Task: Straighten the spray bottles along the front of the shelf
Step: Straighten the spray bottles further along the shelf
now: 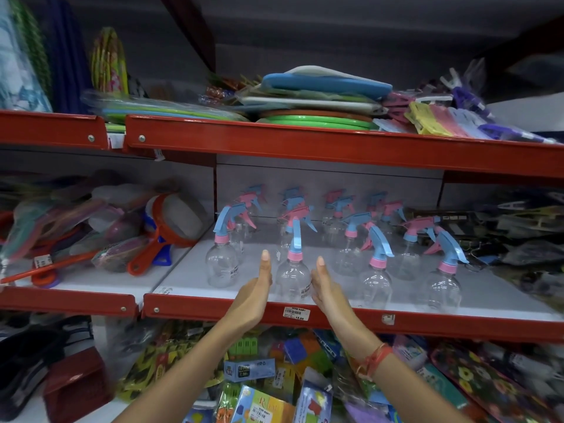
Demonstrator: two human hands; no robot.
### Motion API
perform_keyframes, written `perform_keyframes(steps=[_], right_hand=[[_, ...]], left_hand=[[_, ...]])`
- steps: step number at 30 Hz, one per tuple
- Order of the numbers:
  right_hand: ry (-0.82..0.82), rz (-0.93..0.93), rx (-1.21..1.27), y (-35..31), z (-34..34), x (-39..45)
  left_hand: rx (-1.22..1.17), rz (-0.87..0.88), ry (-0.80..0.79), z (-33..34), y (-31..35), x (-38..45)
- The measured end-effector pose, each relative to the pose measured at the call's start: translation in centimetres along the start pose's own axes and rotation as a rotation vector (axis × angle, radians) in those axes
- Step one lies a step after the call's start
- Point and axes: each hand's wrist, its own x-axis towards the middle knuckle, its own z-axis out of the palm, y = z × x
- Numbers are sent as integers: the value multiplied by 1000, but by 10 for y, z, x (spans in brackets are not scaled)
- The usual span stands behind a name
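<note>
Both forearms extend forward; left hand [254, 293] and right hand [328, 290] flat, palms facing inward, fingers straight, holding nothing.

We see two bare forearms, no sleeves anywhere in view. Left hand [255, 293] has no rings, no watch, no band; nails short and unpainted. Right hand [328, 290] same, nails plain. Right wrist wears a red-orange thread bracelet [374, 357] (several thin strands wound together, a loose end hanging near the knot).
</note>
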Motion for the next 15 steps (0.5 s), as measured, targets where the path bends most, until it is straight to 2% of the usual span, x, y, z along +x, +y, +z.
perform_keyframes(steps=[3, 4, 6, 12, 15], right_hand=[[215, -234, -8, 5, 14, -17], [245, -301, -9, 4, 20, -21], [207, -374, -17, 3, 32, -22], [-62, -271, -36, -19, 72, 8], [-135, -97, 14, -26, 96, 39]], left_hand=[[-74, 87, 155, -9, -12, -4], [-114, 118, 211, -13, -15, -5], [-183, 145, 319, -25, -19, -6], [-272, 117, 591, -67, -31, 7], [-255, 15, 595, -83, -28, 20]])
